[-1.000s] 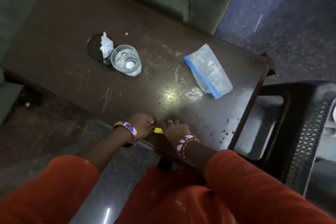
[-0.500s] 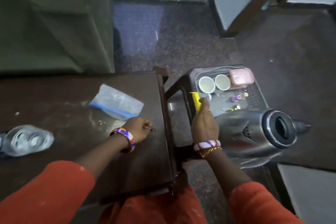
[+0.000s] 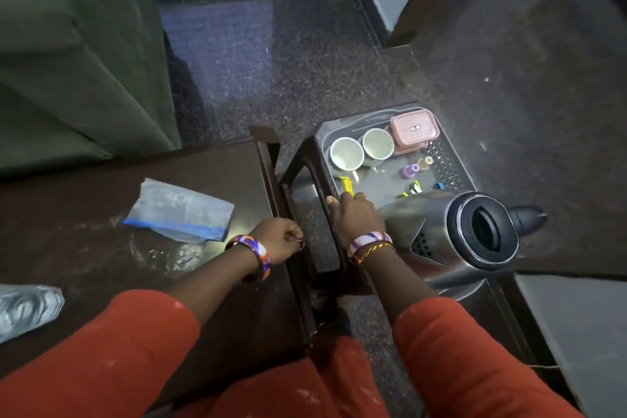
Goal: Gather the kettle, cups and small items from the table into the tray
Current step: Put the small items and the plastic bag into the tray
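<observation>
My right hand (image 3: 356, 217) holds a small yellow item (image 3: 347, 185) over the near-left part of the grey tray (image 3: 380, 184). The tray holds two white cups (image 3: 346, 153), a pink lidded box (image 3: 413, 128), small purple and orange bottles (image 3: 411, 170) and a few tiny coloured bits. A steel kettle (image 3: 461, 234) with a black lid lies at the tray's near end, right of my right hand. My left hand (image 3: 281, 241) is curled at the brown table's (image 3: 84, 248) right edge, pinching something small that I cannot make out.
A clear zip bag (image 3: 179, 210) with a blue strip lies on the table. A glass (image 3: 27, 307) shows at the left edge. The tray rests on a dark stool (image 3: 307, 159) beside the table. A green sofa (image 3: 68, 44) stands behind; dark carpet beyond.
My view swung right from the table to the tray. My right hand carried the yellow item from the table's front edge over to the tray. My left hand slid to the table's right edge.
</observation>
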`<control>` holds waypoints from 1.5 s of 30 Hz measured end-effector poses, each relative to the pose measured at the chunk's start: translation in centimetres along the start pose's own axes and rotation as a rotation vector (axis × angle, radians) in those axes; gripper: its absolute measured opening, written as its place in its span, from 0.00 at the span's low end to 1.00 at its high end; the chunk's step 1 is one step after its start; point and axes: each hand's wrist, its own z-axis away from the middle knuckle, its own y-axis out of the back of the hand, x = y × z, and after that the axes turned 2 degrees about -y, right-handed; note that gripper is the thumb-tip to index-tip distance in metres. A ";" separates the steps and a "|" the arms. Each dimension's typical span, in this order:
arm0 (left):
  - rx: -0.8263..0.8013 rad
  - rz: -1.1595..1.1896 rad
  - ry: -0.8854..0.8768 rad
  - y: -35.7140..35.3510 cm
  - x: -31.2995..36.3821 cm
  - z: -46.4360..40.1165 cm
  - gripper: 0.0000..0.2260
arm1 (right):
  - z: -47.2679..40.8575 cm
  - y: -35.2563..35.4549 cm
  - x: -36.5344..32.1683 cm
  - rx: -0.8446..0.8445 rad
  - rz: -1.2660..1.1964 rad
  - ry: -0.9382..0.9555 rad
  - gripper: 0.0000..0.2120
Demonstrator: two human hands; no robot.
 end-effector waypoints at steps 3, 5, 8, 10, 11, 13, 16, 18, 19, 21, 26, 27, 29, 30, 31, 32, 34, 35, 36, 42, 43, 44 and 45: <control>0.004 0.112 0.116 0.4 -2.3 0.0 0.08 | -0.3 -0.8 0.5 -0.041 -0.064 -0.009 0.21; 0.052 0.244 0.242 1.1 -4.1 0.3 0.05 | -0.1 -1.3 0.4 0.070 -0.059 0.010 0.19; 0.361 0.486 0.466 2.4 -7.4 0.3 0.09 | 0.3 -1.7 -0.3 0.372 0.178 0.185 0.16; 0.522 0.778 0.593 3.5 -9.2 0.9 0.20 | 0.4 -2.7 -1.8 0.422 0.248 0.386 0.15; 0.565 0.941 0.636 4.0 -10.1 0.9 0.19 | 0.4 -3.5 -2.8 0.387 0.239 0.481 0.14; 0.620 1.177 0.689 4.9 -11.5 0.7 0.10 | 0.5 -5.1 -5.2 0.251 0.174 0.579 0.16; 0.659 1.199 0.775 6.0 -14.0 -0.4 0.21 | 0.2 -7.6 -9.2 -0.041 0.118 0.695 0.27; 0.663 1.184 0.785 6.5 -15.7 -1.2 0.29 | -0.2 -9.4 -11.5 -0.166 0.158 0.726 0.33; 0.636 1.192 0.795 6.6 -16.4 -1.5 0.29 | -0.5 -10.4 -12.4 -0.190 0.192 0.736 0.35; 0.585 1.261 0.817 6.7 -17.6 -1.9 0.23 | -0.8 -12.4 -13.8 -0.229 0.240 0.743 0.39; 0.595 1.428 0.703 6.6 -16.4 -0.6 0.11 | 0.3 -14.1 -14.7 -0.214 0.177 0.629 0.43; 0.584 1.438 0.679 6.6 -15.4 0.0 0.12 | 0.9 -13.6 -14.7 -0.147 0.160 0.604 0.42; 0.507 1.444 0.596 6.6 -13.0 1.4 0.12 | 2.0 -12.0 -14.4 0.058 0.133 0.581 0.37; 0.461 1.425 0.554 6.6 -11.7 2.2 0.12 | 2.5 -10.9 -14.3 0.158 0.115 0.566 0.33; 0.427 1.389 0.515 6.7 -10.2 2.8 0.11 | 2.8 -9.5 -14.1 0.233 0.098 0.556 0.28; 0.406 1.351 0.477 6.9 -8.7 3.4 0.10 | 3.1 -8.0 -13.9 0.277 0.079 0.556 0.24; 0.387 1.226 0.394 7.6 -5.2 4.2 0.08 | 3.6 -4.0 -13.1 0.336 0.045 0.557 0.20; 0.387 1.156 0.339 8.1 -3.2 4.5 0.08 | 3.9 -1.5 -12.6 0.364 0.036 0.550 0.20; 0.385 1.096 0.275 8.6 -1.1 4.7 0.08 | 4.2 1.0 -12.2 0.378 0.016 0.539 0.21; 0.234 0.845 -0.144 10.4 11.6 4.2 0.08 | 4.5 15.4 -7.3 0.408 -0.208 0.256 0.20; 0.209 0.798 -0.175 10.3 13.5 3.8 0.08 | 4.1 17.4 -6.0 0.423 -0.261 0.227 0.20; 0.189 0.749 -0.198 10.0 15.2 3.4 0.08 | 3.7 19.2 -4.5 0.427 -0.308 0.203 0.20; 0.170 0.699 -0.214 9.7 16.8 2.8 0.08 | 3.2 20.7 -2.9 0.424 -0.342 0.190 0.20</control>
